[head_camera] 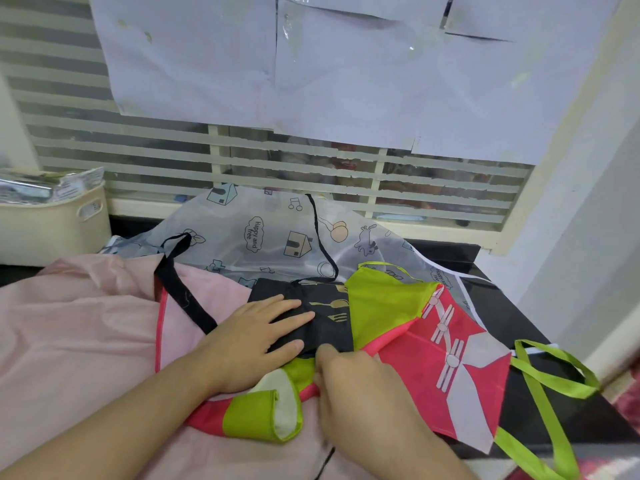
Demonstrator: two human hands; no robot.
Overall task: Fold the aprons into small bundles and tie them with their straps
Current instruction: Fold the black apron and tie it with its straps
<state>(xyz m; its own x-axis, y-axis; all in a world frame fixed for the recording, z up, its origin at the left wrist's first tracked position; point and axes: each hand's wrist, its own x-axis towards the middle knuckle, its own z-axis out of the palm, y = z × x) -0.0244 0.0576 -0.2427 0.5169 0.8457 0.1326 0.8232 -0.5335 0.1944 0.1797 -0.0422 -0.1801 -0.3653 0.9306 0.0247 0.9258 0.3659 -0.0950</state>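
A small black apron (pixel 322 313), printed with gold cutlery, lies folded into a compact rectangle in the middle of the heap, and the person's left hand (pixel 256 337) lies flat on top of its left half, fingers straight and spread, pressing the bundle down. The right hand (pixel 349 382) comes in from below, its knuckles toward me and its fingers curled at the near edge of the black bundle; it looks to be pinching that edge, though the fingertips are hidden beneath the hand. A thin black strap (pixel 322 237) runs up from the bundle across the pale printed apron (pixel 270 230) behind it, which is covered in little houses and the words "Happy and free". A wider black strap (pixel 183 289) loops over the pink apron (pixel 76 327) spread out on the left. Under the bundle and reaching off to the right lies a pink and lime-green apron (pixel 433 344) with white stripe patterns, its green straps (pixel 550 379) trailing over the dark counter (pixel 491 296). At the far left stands a cream basket (pixel 52 223) stuffed with packets, and sheets of white paper (pixel 346 71) are taped over the barred window behind.
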